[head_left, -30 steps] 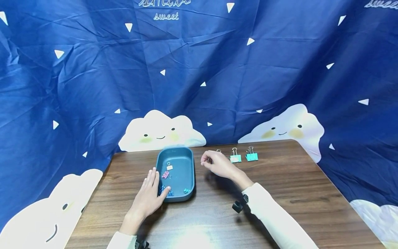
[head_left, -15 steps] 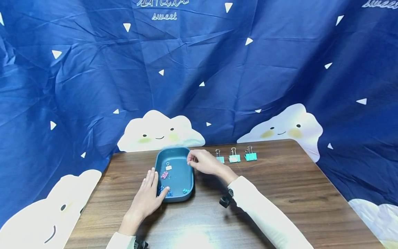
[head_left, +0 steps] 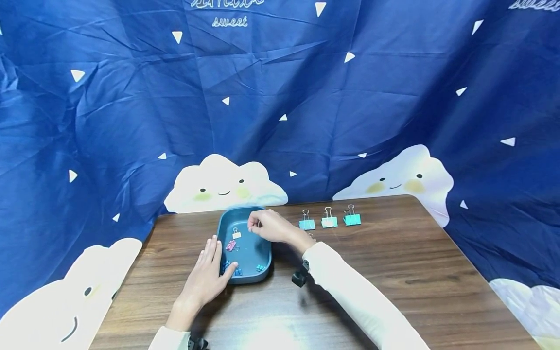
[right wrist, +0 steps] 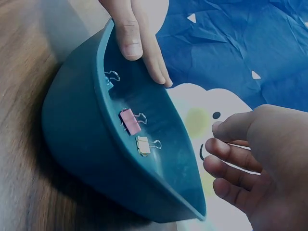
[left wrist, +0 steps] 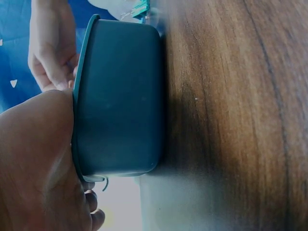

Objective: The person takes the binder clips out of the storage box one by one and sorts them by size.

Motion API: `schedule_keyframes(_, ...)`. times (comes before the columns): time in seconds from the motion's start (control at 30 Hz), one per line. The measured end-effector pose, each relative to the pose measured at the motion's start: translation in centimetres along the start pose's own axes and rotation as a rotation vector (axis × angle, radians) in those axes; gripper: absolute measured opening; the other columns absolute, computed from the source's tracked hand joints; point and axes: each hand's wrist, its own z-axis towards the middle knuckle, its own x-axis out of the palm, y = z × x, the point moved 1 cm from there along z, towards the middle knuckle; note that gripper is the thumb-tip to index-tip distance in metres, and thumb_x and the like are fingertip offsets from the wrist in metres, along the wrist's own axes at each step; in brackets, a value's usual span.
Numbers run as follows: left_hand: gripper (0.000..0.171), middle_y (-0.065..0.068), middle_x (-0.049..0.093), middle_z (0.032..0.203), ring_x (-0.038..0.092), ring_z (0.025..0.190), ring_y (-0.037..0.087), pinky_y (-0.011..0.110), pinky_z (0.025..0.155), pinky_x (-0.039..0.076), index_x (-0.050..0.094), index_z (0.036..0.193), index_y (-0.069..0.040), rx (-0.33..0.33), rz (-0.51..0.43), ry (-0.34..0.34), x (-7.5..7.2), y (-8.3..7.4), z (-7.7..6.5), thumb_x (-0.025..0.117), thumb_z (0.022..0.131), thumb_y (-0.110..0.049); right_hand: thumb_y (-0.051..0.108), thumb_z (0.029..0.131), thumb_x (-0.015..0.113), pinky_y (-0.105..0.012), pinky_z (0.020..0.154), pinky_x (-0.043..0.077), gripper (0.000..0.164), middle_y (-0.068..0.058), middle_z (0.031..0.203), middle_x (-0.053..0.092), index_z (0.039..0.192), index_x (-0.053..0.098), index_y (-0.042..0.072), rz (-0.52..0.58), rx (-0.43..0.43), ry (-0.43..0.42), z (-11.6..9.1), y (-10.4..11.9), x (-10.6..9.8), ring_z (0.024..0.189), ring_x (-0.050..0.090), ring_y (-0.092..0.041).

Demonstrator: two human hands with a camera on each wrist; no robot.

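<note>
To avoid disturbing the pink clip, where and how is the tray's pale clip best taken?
The pale clip is likely best pinched by its wire loop, from above and opposite the pink clip: the loop points toward the tray's open top.

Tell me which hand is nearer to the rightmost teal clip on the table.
Right. The right hand is over the tray, left of the teal clip and apart from it; the left hand is farther off, resting against the tray's left side.
</note>
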Motion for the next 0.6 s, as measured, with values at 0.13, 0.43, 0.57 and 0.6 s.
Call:
schedule_keyframes(0.13, 0.091, 0.024, 0.01, 0.178, 0.01, 0.166, 0.042, 0.059, 0.134, 0.017, 0.022, 0.167, 0.006, -0.004, -0.004, 0.007, 0.1, 0.0, 0.2, 0.056, 0.108, -0.054, 0.018, 0.105, 0.068, -0.023, 0.071, 0.051, 0.007, 0.006, 0.092, 0.071, 0.098, 0.071, 0.019, 0.002, 0.002, 0.019, 0.9, 0.4, 0.5, 0.079, 0.059, -0.008)
schedule_keyframes(0.43, 0.09, 0.025, 0.012, 0.178, 0.011, 0.166, 0.043, 0.062, 0.133, 0.018, 0.023, 0.166, 0.007, -0.005, -0.007, 0.0, 0.0, 0.1, -0.1, 0.056, 0.107, -0.054, 0.014, 0.107, 0.062, -0.018, 0.067, 0.048, 0.012, 0.004, 0.09, 0.069, 0.105, 0.073, 0.011, 0.023, 0.019, 0.103, 2.7, 1.3, 1.9, 0.074, 0.058, -0.007)
schedule_keyframes(0.57, 0.091, 0.025, 0.012, 0.178, 0.011, 0.166, 0.044, 0.061, 0.134, 0.018, 0.023, 0.166, 0.006, -0.005, -0.005, 0.005, 0.0, 0.0, 0.0, 0.056, 0.107, -0.054, 0.018, 0.108, 0.063, -0.018, 0.07, 0.049, 0.012, 0.005, 0.09, 0.068, 0.106, 0.073, 0.011, -0.038, 0.037, 0.129, 3.5, 1.5, 2.8, 0.077, 0.058, -0.007)
schedule_keyframes(0.6, 0.091, 0.025, 0.011, 0.178, 0.011, 0.166, 0.043, 0.061, 0.134, 0.017, 0.023, 0.166, 0.006, -0.005, -0.006, 0.008, 0.0, -0.1, 0.0, 0.056, 0.107, -0.054, 0.019, 0.108, 0.063, -0.018, 0.07, 0.049, 0.013, 0.005, 0.09, 0.068, 0.106, 0.073, 0.012, -0.053, 0.047, 0.134, 3.6, 1.5, 3.0, 0.078, 0.059, -0.007)
